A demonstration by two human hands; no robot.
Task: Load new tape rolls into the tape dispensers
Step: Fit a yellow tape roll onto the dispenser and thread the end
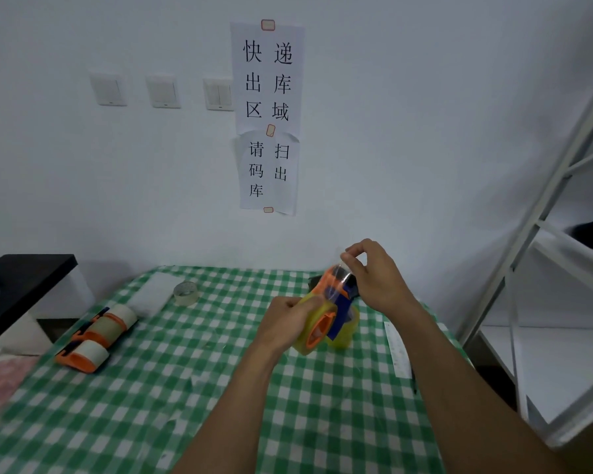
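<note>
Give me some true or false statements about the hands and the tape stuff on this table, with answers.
The right hand pinches the clear tape end pulled from the orange and blue plastic tape dispenser. True.
The left hand lies flat on the green and white checked tablecloth. False: it grips the yellowish tape roll in that dispenser.
Two orange dispensers with beige rolls lie at the tablecloth's left. True.
The loose pale tape roll sits in the right hand. False: it lies on the tablecloth.
</note>
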